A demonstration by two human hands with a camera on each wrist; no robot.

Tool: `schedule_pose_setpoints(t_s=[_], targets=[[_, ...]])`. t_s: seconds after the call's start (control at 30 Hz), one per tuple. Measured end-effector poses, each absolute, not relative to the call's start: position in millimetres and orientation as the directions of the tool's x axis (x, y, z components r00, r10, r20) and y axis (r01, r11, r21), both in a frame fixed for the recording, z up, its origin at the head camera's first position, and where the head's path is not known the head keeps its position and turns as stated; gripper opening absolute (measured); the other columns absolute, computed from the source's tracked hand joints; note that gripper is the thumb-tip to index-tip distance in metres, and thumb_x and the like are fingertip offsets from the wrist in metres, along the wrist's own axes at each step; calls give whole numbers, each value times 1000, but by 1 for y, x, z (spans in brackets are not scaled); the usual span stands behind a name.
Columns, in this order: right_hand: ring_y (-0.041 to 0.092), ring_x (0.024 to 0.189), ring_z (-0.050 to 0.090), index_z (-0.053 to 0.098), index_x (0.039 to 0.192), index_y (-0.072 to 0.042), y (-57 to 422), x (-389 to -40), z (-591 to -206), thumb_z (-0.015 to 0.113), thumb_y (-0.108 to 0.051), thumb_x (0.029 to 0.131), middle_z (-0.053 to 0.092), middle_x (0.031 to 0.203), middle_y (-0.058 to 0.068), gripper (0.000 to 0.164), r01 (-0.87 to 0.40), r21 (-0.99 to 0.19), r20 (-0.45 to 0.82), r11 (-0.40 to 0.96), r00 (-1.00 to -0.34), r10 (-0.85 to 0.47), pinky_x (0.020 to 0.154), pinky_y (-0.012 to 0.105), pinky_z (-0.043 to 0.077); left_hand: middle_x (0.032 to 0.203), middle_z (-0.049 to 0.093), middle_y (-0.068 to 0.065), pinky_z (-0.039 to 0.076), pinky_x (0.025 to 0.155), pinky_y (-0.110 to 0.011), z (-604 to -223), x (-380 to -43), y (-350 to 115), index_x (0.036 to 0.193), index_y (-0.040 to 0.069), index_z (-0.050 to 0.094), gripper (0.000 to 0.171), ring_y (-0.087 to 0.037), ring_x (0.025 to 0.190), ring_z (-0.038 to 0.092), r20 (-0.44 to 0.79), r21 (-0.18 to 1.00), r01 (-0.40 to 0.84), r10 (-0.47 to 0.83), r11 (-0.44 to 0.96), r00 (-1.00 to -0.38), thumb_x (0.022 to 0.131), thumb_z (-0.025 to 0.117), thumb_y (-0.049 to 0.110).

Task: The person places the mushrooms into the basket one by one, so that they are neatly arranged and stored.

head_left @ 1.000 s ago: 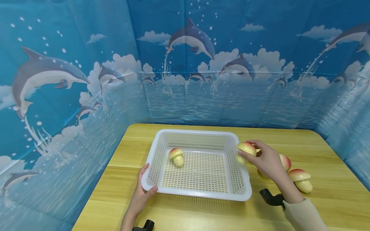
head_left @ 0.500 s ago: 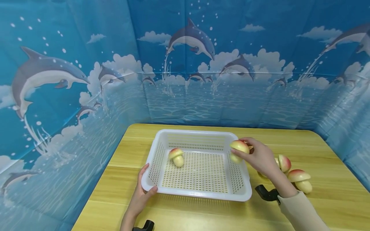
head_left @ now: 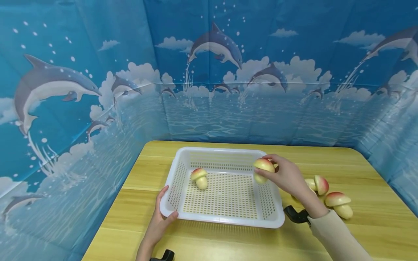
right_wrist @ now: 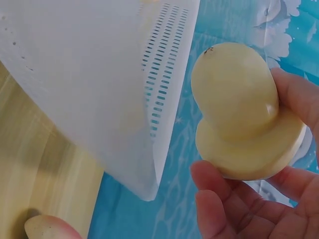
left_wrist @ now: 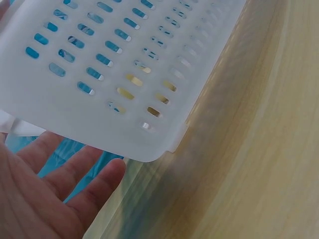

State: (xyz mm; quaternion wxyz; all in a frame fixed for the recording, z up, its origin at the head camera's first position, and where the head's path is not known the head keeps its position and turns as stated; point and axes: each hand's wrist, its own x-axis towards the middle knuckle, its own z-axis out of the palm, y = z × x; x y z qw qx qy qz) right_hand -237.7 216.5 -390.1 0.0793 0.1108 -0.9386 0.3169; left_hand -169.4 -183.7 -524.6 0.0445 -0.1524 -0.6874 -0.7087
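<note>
The step in hand looks to be the placing of a toy mushroom (head_left: 264, 165) into the white basket (head_left: 225, 219); the right hand (head_left: 289, 178) pinches its cap between thumb and fingers, stem downward in the head view, just inside the basket's right rim and, by the right wrist view, touching no wall; the left hand (head_left: 158, 221) holds the basket's near left corner, thumb over the near rim and fingers along the left wall, some of them hidden behind the plastic.

The basket sits near the worktop (head_left: 225, 248)'s far edge, toward its far left corner; inside, close to the basket's left wall, lies one mushroom (head_left: 199, 174); toward the worktop's right edge lie a tipped mushroom (head_left: 322, 185) and a red-capped mushroom (head_left: 337, 198), with another pale piece partly behind the right wrist, too covered to make out.

The next move, as I judge it, calls for the right hand to clear the rim fully, lower the mushroom to the slotted floor and only then spread the fingers; the left grip should keep the basket from sliding.
</note>
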Motion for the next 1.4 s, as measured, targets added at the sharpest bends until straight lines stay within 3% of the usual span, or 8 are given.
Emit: schedule_pose_setpoints(t_s=[1.4], targets=[[19, 76, 59, 58, 124, -8, 201, -252, -365, 64, -60, 80, 64, 101, 8, 69, -336, -466, 206, 818, -941, -270, 57, 33, 47, 150, 24, -20, 43, 93, -32, -521, -167, -183, 150, 24, 16, 81, -41, 127, 37, 264, 964, 259, 142, -56, -954, 87, 58, -4]])
